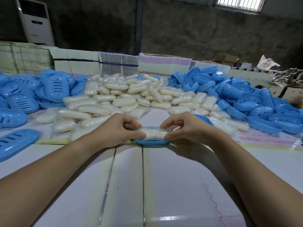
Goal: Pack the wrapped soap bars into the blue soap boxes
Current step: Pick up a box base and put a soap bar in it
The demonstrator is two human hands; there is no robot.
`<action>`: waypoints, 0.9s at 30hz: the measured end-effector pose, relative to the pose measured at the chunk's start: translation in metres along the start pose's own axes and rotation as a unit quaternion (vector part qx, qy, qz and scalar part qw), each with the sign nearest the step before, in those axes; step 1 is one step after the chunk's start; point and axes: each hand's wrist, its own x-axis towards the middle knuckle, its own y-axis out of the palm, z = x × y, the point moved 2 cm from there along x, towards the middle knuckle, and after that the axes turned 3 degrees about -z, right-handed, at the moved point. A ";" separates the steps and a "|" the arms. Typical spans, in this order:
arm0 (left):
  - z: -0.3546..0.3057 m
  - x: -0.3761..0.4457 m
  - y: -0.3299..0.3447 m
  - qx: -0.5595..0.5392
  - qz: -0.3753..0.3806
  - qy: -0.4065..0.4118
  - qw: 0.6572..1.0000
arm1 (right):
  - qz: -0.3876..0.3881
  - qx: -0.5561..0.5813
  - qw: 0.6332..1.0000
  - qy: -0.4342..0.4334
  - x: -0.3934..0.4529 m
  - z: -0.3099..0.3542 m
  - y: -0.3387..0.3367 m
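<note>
Clear-wrapped and cream-white, one soap bar [153,134] lies in a blue soap box half [152,142] near the middle of the desk [164,185]. The left hand [117,130] pinches its left end, thumb in front and fingers curled behind; the right hand [183,126] pinches the right end likewise, so each grip is closed on the bar. Beyond them a heap of wrapped soap bars [127,97] covers the desk's far middle, flanked by slotted blue lids [24,94] toward the left edge and blue box bases [246,99] toward the right edge.
</note>
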 end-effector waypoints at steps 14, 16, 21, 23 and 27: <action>-0.001 -0.001 0.006 0.026 -0.017 0.032 0.999 | -0.277 -0.047 0.959 -0.046 0.013 -0.003 -0.038; -0.001 -0.002 0.006 0.045 -0.006 0.040 0.998 | -0.373 -0.081 0.924 0.020 0.020 -0.024 -0.056; 0.000 -0.001 0.008 0.068 0.001 0.049 0.997 | -0.411 -0.218 0.851 0.243 0.017 -0.083 -0.093; 0.001 0.000 0.008 0.070 0.002 0.047 0.996 | -0.408 -0.221 0.831 0.307 0.011 -0.103 -0.106; 0.001 0.001 0.010 0.059 0.001 0.050 0.997 | -0.360 -0.215 0.824 0.380 0.003 -0.130 -0.121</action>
